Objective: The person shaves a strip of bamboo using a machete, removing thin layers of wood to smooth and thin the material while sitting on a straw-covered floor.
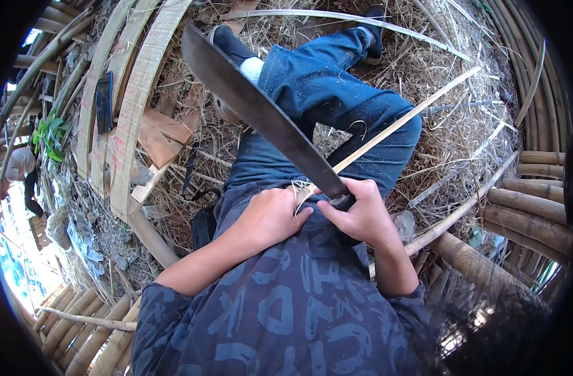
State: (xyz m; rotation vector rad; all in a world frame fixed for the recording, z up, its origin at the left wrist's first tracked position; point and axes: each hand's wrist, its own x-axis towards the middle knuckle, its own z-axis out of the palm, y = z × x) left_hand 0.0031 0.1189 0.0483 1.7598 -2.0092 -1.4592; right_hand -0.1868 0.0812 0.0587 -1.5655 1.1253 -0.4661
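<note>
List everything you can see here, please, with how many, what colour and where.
Large knife: one, dark grey, in the right hand, blade toward upper left
Bamboo strip: one, pale yellow, from the left hand toward upper right
Planks: three, pale, upper left
Phone: one, black, on the planks
Wood pieces: several, orange-brown, beside the planks
Plant: one, green, left
Bamboo poles: many, tan, right edge and lower left
Shavings: uncountable, straw-coloured, on the ground
Shirt: one, dark blue patterned, bottom centre
Jeans: one pair, blue, upper centre
Left hand: one, bare, centre
Right hand: one, bare, right of centre
</note>
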